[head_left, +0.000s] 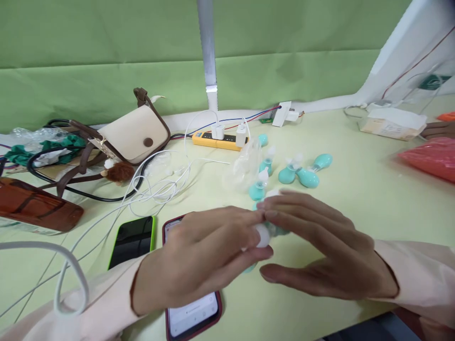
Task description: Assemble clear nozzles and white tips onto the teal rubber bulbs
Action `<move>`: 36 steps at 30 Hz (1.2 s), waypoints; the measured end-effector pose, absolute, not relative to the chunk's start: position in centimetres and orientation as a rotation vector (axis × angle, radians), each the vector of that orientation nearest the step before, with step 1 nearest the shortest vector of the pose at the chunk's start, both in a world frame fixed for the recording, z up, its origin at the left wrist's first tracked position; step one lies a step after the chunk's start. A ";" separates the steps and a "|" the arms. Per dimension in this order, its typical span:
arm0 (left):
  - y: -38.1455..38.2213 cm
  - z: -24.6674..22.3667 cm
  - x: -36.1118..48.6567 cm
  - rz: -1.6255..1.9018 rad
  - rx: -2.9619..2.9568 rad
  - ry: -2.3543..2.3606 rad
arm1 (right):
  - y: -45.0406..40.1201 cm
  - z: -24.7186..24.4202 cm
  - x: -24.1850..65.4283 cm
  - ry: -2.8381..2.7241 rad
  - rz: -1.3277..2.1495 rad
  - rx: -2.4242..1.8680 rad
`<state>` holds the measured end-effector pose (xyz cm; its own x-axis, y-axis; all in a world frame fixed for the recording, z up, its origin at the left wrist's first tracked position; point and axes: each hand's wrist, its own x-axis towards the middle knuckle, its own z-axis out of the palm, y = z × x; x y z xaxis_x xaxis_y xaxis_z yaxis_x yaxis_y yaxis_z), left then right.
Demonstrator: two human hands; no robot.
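Observation:
My left hand (209, 251) is closed, its fingertips pinching a small white rounded piece (262, 236). Beside it, my right hand (323, 246) has its fingers stretched out and thumb apart, the fingertips meeting those of the left. Whatever lies between the hands is partly hidden, with some teal showing there. Just beyond them stand teal bulbs with clear tops, one (256, 191) close to my fingers and another (266, 166) behind it. Further right, several more teal bulbs (307, 177) lie in a cluster. A crumpled clear plastic bag (245, 166) rests left of the bulbs.
A red-cased phone (194, 315) lies under my left wrist, a green-cased phone (131, 240) further left. White cables (156, 189), a cream handbag (131, 135) and a yellow power strip (202, 139) lie beyond. At right are a tissue pack (391, 124), a red bag (432, 158) and another person's hand (441, 129).

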<state>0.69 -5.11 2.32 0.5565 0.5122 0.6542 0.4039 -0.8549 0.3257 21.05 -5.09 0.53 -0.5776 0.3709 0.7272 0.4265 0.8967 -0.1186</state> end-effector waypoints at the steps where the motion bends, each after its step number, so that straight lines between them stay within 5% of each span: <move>1: -5.4 2.3 0.8 1.192 2.664 0.782 | -5.2 0.5 21.0 -2.262 -0.108 -0.579; 6: -4.8 2.0 1.2 1.261 2.728 0.794 | -5.1 0.0 20.9 -2.253 0.002 -0.580; 11: -3.8 2.7 1.3 0.724 2.884 0.704 | -5.0 -0.1 21.0 -2.301 0.045 -0.520; 19: -3.1 3.5 -0.5 0.500 1.854 0.572 | -4.2 0.4 21.3 -2.228 0.518 -0.348; 26: -1.0 1.1 0.6 0.103 2.964 1.085 | -4.6 0.4 21.3 -1.818 0.926 -0.589; 36: -1.2 -0.9 1.5 0.164 3.008 0.938 | -4.4 -0.3 20.7 -1.569 1.745 -0.533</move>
<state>1.50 -1.15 -0.92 0.8180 0.5659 0.1032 0.5674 -0.8233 0.0179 20.72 -4.36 -0.28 -0.6560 0.7380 0.1580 -0.2354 -0.0011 -0.9719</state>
